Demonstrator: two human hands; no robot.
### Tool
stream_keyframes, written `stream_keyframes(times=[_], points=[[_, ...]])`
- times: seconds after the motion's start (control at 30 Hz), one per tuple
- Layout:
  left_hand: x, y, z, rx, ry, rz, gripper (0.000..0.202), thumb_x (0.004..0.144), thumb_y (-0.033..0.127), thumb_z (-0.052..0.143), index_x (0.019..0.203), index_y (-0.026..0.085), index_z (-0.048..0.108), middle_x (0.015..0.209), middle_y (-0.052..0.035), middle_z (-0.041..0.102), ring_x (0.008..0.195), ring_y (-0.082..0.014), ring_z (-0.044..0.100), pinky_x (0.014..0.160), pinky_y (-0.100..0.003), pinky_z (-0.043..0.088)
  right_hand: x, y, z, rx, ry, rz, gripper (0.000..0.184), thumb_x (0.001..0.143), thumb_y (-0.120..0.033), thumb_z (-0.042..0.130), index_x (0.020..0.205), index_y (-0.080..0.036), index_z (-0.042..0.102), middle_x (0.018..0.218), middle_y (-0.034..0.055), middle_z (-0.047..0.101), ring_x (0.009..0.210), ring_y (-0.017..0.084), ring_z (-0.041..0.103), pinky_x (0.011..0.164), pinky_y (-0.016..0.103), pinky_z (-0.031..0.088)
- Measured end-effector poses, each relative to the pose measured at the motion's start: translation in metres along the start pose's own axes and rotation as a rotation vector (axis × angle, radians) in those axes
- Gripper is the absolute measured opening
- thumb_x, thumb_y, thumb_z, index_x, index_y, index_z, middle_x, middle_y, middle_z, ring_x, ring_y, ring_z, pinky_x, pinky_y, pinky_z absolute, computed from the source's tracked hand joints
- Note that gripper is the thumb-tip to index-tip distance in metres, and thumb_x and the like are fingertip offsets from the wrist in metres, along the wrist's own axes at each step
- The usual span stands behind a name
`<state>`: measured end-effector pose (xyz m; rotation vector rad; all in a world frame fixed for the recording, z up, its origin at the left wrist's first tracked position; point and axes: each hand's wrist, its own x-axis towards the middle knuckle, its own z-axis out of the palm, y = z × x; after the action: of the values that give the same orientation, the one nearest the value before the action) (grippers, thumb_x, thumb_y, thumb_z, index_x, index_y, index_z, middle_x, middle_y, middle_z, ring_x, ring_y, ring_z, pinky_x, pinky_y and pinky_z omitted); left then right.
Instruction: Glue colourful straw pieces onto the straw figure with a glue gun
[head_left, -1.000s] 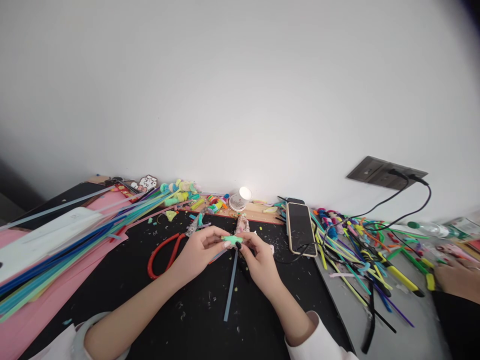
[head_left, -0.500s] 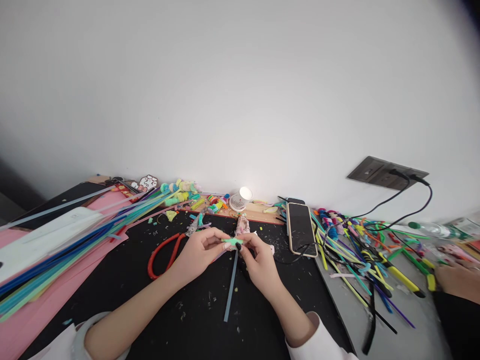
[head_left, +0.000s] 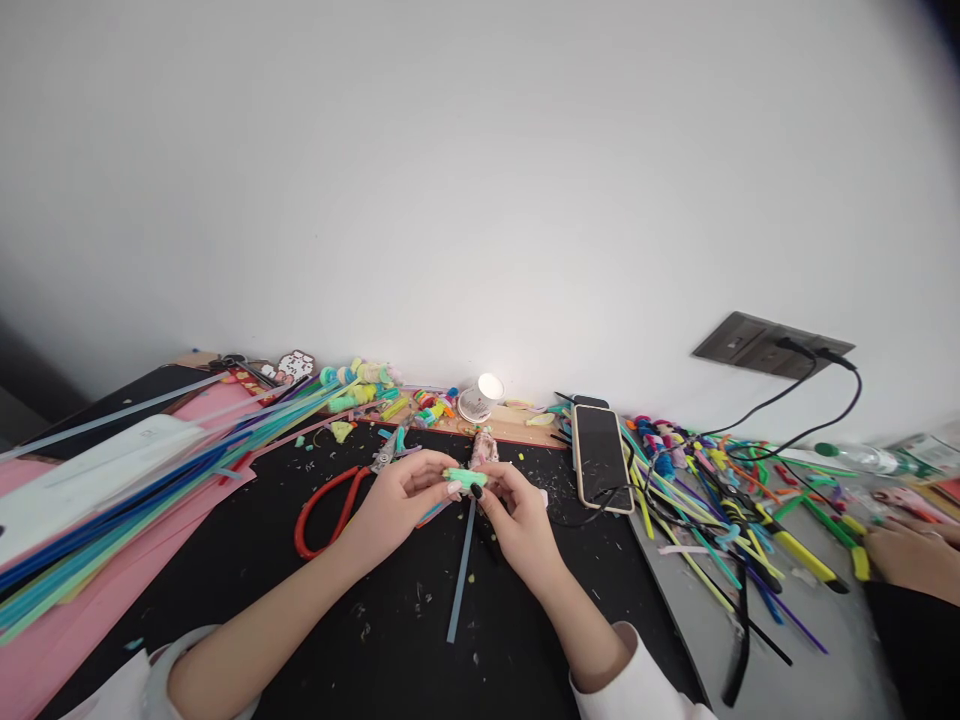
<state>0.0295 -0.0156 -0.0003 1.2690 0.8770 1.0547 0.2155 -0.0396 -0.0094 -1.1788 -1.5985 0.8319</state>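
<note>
Both my hands meet over a black mat and pinch a small mint-green piece between their fingertips. My left hand grips its left end, my right hand its right end. A pale blue-grey straw runs down from under the piece toward me. Red-handled pliers lie just left of my left hand. A small pinkish patterned object stands right behind my fingers.
Long coloured straws fan over pink paper at the left. A phone lies right of my hands, with cables to a wall socket. Cut straw pieces litter the grey surface on the right, where another person's hand rests.
My fingers shifted slightly on the green piece, which now sits a touch higher. The other person's hand at the right edge moved a little.
</note>
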Motion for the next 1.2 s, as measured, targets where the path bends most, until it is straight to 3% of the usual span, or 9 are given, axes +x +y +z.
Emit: stream_keyframes(times=[0.27, 0.43, 0.57, 0.7, 1.0, 1.2], points=[[-0.0002, -0.0002, -0.0020, 0.122, -0.011, 0.043, 0.018, 0.082, 0.036, 0.074, 0.086, 0.019, 0.073, 0.087, -0.0049, 0.077, 0.088, -0.0245, 0.074, 0.084, -0.038, 0.060, -0.0025, -0.0019, 0.0020, -0.037, -0.013, 0.023, 0.016, 0.089, -0.025, 0.055, 0.095, -0.023, 0.070, 0.087, 0.0047, 0.070, 0.080, 0.020, 0.065, 0.072, 0.030, 0.052], [0.0000, -0.0010, -0.0011, 0.065, -0.022, 0.028, 0.017, 0.081, 0.033, 0.074, 0.092, 0.020, 0.071, 0.093, -0.0047, 0.077, 0.094, -0.0243, 0.074, 0.089, -0.038, 0.059, -0.0014, -0.0014, 0.0010, -0.020, 0.012, -0.006, 0.018, 0.088, -0.022, 0.057, 0.097, -0.023, 0.071, 0.087, 0.0038, 0.073, 0.080, 0.020, 0.067, 0.073, 0.031, 0.054], [0.0009, -0.0036, -0.0019, 0.038, -0.021, 0.044, 0.023, 0.081, 0.035, 0.074, 0.097, 0.020, 0.070, 0.102, -0.0056, 0.075, 0.099, -0.0246, 0.072, 0.092, -0.040, 0.058, -0.0001, -0.0014, 0.0012, 0.065, 0.024, -0.016, 0.017, 0.086, -0.022, 0.060, 0.099, -0.024, 0.072, 0.096, 0.0047, 0.076, 0.086, 0.020, 0.072, 0.080, 0.032, 0.058], [0.0016, -0.0041, -0.0026, 0.040, 0.004, 0.065, 0.020, 0.080, 0.037, 0.073, 0.090, 0.020, 0.069, 0.104, -0.0063, 0.075, 0.103, -0.0254, 0.072, 0.096, -0.041, 0.057, 0.0001, -0.0017, 0.0029, 0.207, 0.001, 0.037, 0.021, 0.082, -0.024, 0.068, 0.103, -0.024, 0.071, 0.103, 0.0056, 0.078, 0.094, 0.022, 0.075, 0.087, 0.035, 0.061], [0.0015, -0.0060, -0.0019, 0.029, -0.001, 0.014, 0.027, 0.076, 0.029, 0.075, 0.100, 0.021, 0.066, 0.105, -0.0063, 0.077, 0.106, -0.0260, 0.073, 0.095, -0.039, 0.058, 0.0024, 0.0002, 0.0034, 0.307, 0.025, 0.122, 0.018, 0.079, -0.032, 0.075, 0.095, -0.023, 0.071, 0.098, 0.0060, 0.080, 0.096, 0.024, 0.077, 0.089, 0.037, 0.062], [0.0003, -0.0003, -0.0017, 0.093, -0.008, 0.009, 0.021, 0.077, 0.031, 0.073, 0.094, 0.020, 0.068, 0.099, -0.0063, 0.078, 0.099, -0.0264, 0.074, 0.091, -0.039, 0.060, 0.0018, -0.0036, 0.0031, 0.329, 0.028, 0.107, 0.026, 0.077, -0.026, 0.077, 0.102, -0.023, 0.070, 0.100, 0.0057, 0.078, 0.096, 0.023, 0.076, 0.089, 0.036, 0.062]])
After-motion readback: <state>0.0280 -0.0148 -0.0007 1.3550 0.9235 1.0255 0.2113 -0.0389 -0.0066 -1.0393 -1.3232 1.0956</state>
